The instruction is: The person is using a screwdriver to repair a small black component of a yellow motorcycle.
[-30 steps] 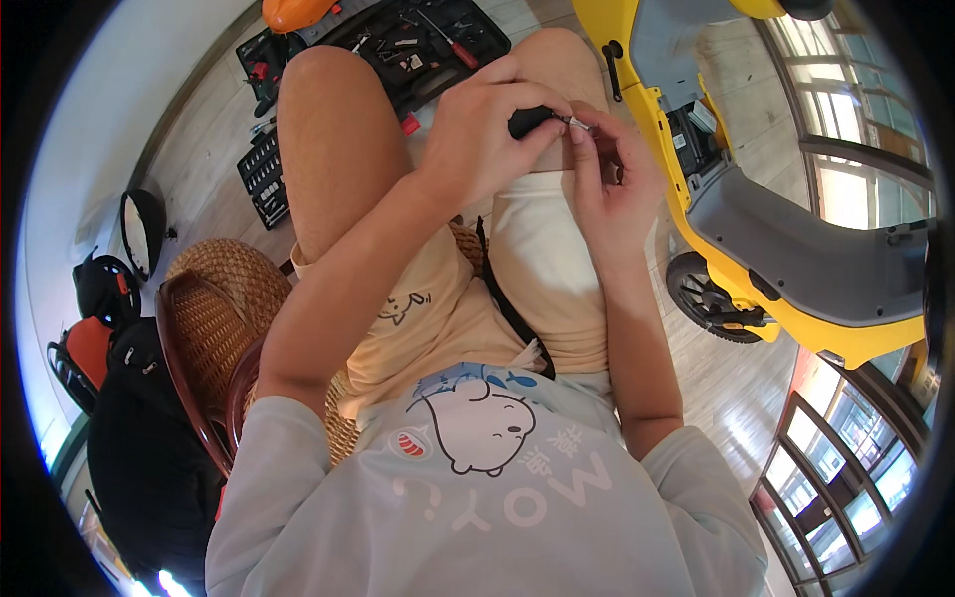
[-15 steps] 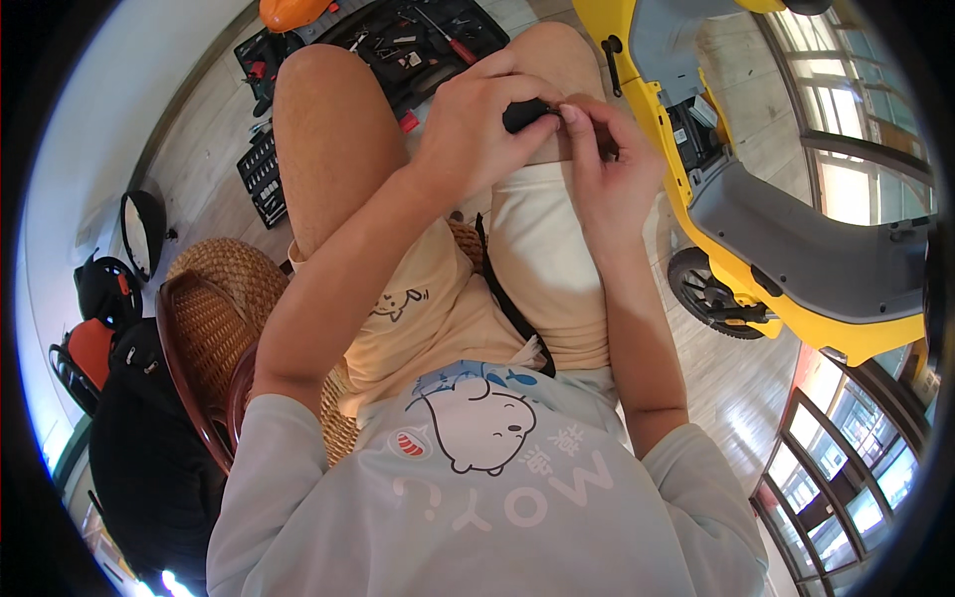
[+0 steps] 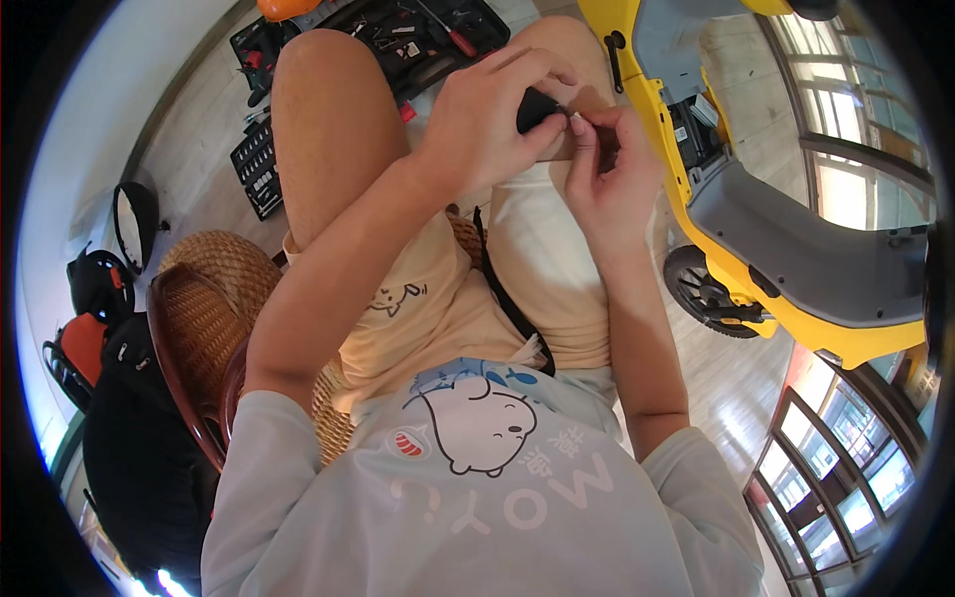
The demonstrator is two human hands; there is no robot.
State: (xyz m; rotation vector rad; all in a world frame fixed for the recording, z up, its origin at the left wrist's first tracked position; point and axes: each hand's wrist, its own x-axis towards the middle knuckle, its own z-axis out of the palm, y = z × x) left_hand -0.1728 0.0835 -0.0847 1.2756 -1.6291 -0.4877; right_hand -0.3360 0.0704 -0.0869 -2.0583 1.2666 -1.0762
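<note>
Over my right knee, my left hand (image 3: 487,114) grips a small black rounded object (image 3: 537,108); its exact kind I cannot make out. The thumb presses along the near side, and the index finger is lifted and curled above it. My right hand (image 3: 610,151) pinches thumb and forefinger together at the right tip of that black object. What lies between those fingertips is too small to name. The two hands nearly touch.
Beyond my knees lies an open black tool case (image 3: 438,40) with a red-handled screwdriver (image 3: 455,36). A socket tray (image 3: 258,169) is left of my left leg. To the right stands a yellow and grey scooter (image 3: 796,244). A wicker chair (image 3: 204,328) and black bag (image 3: 139,448) are at left.
Both hands have shifted slightly right, keeping hold of the black object. The left index finger has lifted a little, and the black object is tilted more.
</note>
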